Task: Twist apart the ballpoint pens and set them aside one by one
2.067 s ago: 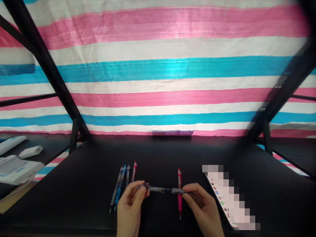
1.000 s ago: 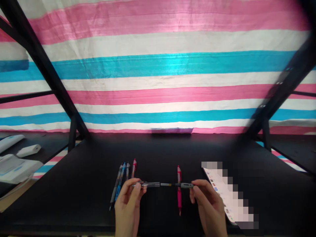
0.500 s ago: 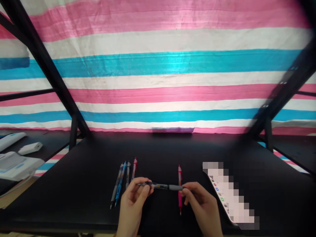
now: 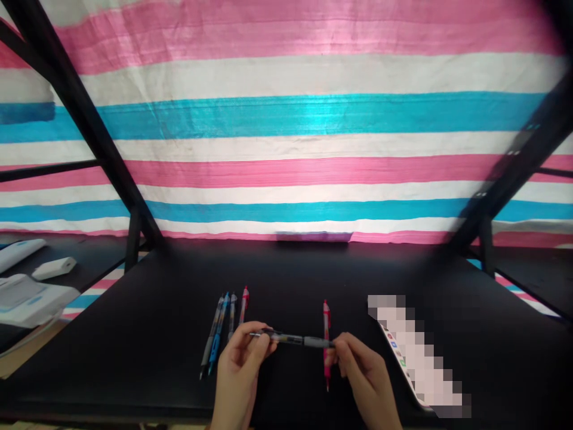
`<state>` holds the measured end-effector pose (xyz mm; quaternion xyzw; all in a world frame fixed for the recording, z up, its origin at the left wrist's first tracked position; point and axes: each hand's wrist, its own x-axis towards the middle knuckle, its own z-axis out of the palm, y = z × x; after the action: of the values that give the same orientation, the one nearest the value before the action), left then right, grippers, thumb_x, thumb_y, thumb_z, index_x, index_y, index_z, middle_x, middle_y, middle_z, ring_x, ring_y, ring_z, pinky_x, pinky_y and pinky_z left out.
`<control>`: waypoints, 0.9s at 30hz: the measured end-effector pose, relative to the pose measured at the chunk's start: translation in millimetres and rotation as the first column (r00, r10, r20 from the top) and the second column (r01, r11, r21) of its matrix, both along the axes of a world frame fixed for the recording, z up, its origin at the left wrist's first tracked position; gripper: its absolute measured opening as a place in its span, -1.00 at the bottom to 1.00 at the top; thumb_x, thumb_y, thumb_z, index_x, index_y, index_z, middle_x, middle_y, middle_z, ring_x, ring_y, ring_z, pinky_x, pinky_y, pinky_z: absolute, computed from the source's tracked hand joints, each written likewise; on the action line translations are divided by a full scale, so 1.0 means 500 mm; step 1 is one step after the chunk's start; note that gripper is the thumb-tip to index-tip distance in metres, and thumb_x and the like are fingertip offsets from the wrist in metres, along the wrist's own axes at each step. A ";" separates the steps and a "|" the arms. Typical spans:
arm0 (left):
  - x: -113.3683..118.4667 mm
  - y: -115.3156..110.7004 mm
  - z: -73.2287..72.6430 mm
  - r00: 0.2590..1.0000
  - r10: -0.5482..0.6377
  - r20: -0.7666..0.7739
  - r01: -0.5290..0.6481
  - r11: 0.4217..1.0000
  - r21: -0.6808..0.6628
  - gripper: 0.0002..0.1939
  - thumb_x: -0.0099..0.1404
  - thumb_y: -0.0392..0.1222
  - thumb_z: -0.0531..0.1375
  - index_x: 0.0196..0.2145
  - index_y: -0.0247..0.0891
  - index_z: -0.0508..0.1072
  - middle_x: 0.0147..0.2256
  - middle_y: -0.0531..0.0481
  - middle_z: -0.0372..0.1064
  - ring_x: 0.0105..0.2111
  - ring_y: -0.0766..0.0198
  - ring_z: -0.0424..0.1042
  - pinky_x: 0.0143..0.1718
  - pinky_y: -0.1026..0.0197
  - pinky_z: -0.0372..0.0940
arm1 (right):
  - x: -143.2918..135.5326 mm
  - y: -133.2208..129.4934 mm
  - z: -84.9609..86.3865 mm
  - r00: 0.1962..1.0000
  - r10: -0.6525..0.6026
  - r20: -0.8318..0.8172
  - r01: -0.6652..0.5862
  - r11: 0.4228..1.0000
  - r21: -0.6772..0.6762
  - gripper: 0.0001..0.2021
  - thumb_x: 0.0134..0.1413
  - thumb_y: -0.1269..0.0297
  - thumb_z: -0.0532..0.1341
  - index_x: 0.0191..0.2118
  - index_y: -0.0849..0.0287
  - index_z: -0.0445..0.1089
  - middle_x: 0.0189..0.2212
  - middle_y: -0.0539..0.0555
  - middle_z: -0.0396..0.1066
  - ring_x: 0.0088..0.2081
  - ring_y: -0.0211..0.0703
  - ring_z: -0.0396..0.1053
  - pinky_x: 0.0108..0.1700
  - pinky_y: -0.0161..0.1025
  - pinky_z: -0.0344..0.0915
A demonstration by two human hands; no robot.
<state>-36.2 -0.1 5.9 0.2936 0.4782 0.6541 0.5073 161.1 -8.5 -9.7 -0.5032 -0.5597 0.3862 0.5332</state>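
Note:
A pen with a clear barrel and grey grip (image 4: 290, 339) is held nearly level above the table between my two hands. My left hand (image 4: 244, 364) is closed around its clip end, thumb against the fingers. At the other end, my right hand (image 4: 364, 367) pinches the pen near its tip, which the fingers hide. Beneath the tip end lies a red pen (image 4: 326, 325), partly covered by the held pen and my right fingers. Left of my left hand are a grey-grip pen (image 4: 212, 340), a blue pen (image 4: 218, 334), another clear-barrelled pen (image 4: 232, 316) and a second red pen (image 4: 244, 304).
A device with a pixelated screen (image 4: 405, 364) lies at a slant on the black table (image 4: 134, 346), right of my right hand. White devices (image 4: 31, 298) and a white adapter (image 4: 54, 269) sit far left. Black frame bars (image 4: 85, 125) flank a striped sheet (image 4: 290, 167) behind.
The held pen tilts slightly more, its tip end a little lower. My right hand's fingers have curled and shifted slightly at the tip. My left hand stays almost in place.

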 end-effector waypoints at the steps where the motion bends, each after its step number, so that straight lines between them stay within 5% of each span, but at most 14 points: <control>1: 0.000 0.000 0.000 1.000 0.002 0.002 -0.002 1.000 0.000 -0.65 -0.06 0.01 0.49 -0.37 -0.23 0.60 -0.45 0.01 0.51 -0.41 0.25 0.51 -0.27 0.26 0.45 | -0.001 0.001 -0.001 1.000 -0.011 -0.001 0.011 1.000 0.008 -0.67 0.27 -0.01 0.18 -0.32 0.15 0.48 -0.56 0.01 0.45 -0.54 -0.20 0.39 -0.47 -0.34 0.32; 4: 0.000 0.001 -0.001 1.000 0.008 0.009 -0.008 1.000 -0.001 -0.65 -0.07 0.00 0.50 -0.37 -0.22 0.60 -0.44 0.02 0.51 -0.40 0.25 0.51 -0.27 0.27 0.44 | -0.003 0.001 -0.002 0.999 -0.028 -0.018 0.028 1.000 0.001 -0.70 0.19 0.01 0.27 -0.15 0.14 0.46 -0.49 0.03 0.51 -0.51 -0.17 0.42 -0.45 -0.32 0.34; 7: -0.001 0.001 -0.004 1.000 0.007 0.022 -0.007 1.000 0.004 -0.66 -0.06 -0.01 0.50 -0.36 -0.22 0.60 -0.44 0.03 0.50 -0.40 0.26 0.52 -0.28 0.28 0.44 | -0.002 0.000 -0.003 1.000 0.013 0.002 -0.013 1.000 -0.025 -0.73 0.23 0.05 0.23 -0.35 0.14 0.44 -0.53 0.03 0.47 -0.52 -0.18 0.41 -0.48 -0.34 0.31; 12: -0.005 0.000 -0.014 1.000 0.010 -0.003 -0.010 1.000 0.021 -0.69 -0.01 -0.01 0.48 -0.34 -0.21 0.60 -0.44 0.04 0.50 -0.41 0.28 0.51 -0.29 0.30 0.42 | -0.002 -0.001 -0.003 0.998 0.000 0.056 -0.002 1.000 0.026 -0.80 0.23 0.10 0.24 -0.25 0.12 0.44 -0.49 0.02 0.48 -0.50 -0.19 0.39 -0.45 -0.34 0.28; 17: -0.011 -0.001 -0.024 0.999 0.020 -0.027 -0.020 1.000 0.001 -0.66 -0.02 -0.04 0.49 -0.30 -0.20 0.61 -0.43 0.03 0.52 -0.40 0.27 0.51 -0.29 0.32 0.41 | -0.006 -0.002 0.000 0.985 0.045 0.165 -0.050 0.998 0.026 -0.63 0.35 0.08 0.07 -0.47 0.12 0.29 -0.61 -0.07 0.22 -0.57 -0.26 0.23 -0.51 -0.35 0.13; 27: -0.003 0.003 -0.023 1.000 0.025 0.007 -0.025 0.999 0.033 -0.68 0.02 -0.03 0.48 -0.29 -0.22 0.60 -0.31 -0.04 0.57 -0.27 0.22 0.54 -0.18 0.28 0.42 | -0.008 0.003 0.003 0.973 0.076 0.219 -0.082 0.996 0.021 -0.51 0.35 0.03 0.05 -0.60 0.13 0.17 -0.63 -0.04 0.19 -0.57 -0.26 0.19 -0.51 -0.34 0.06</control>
<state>-37.5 1.5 -5.9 0.2938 0.4694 0.6690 0.4958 157.1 -7.1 -8.3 -0.5120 -0.6402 0.3410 0.4602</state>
